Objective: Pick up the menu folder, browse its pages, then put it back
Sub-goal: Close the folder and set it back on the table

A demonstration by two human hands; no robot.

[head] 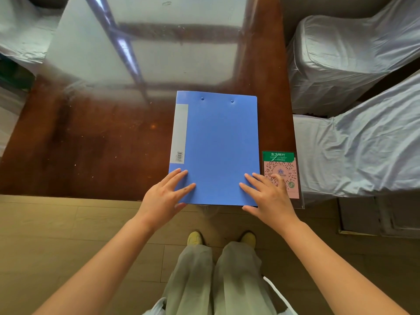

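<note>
A blue menu folder (216, 144) lies closed and flat on the dark wooden table (91, 144), near its front right corner, with a grey label strip along its left side. My left hand (166, 196) rests on the folder's near left corner, fingers spread on the cover and thumb at the front edge. At the near right corner my right hand (268, 196) lies the same way, fingers on the cover and thumb by the front edge. The folder touches the table all along.
A pink and green QR-code card (287, 160) in a clear stand sits just right of the folder. Chairs in white covers (352, 133) stand along the table's right side, another at far left. Wooden floor and my feet lie below the table edge.
</note>
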